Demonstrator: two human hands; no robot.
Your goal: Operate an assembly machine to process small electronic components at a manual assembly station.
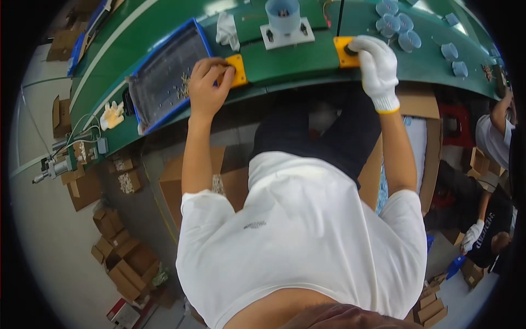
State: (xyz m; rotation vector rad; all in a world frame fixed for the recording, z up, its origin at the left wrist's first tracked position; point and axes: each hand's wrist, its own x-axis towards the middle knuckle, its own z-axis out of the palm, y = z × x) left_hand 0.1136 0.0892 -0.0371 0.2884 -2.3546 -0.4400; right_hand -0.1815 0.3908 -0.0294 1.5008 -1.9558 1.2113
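My bare left hand point(210, 85) has its fingers curled over the dark push button on a yellow button box point(239, 71) at the bench's front edge. My right hand point(378, 68), in a white knit glove, closes over the black push button point(349, 50) of a second yellow button box point(342, 59). Between and beyond them, a translucent blue cup point(282, 19) stands upright on a white plate point(300, 37) with black fittings. Some small dark pieces show inside that cup. Both hands are apart from the cup.
A blue-rimmed tray point(159, 52) with small loose parts lies to the left, near a crumpled white glove point(227, 30) and a yellowish glove point(112, 115). Several blue cups point(388, 24) stand at the right. Cartons point(129, 268) fill the floor; people point(496, 131) work at far right.
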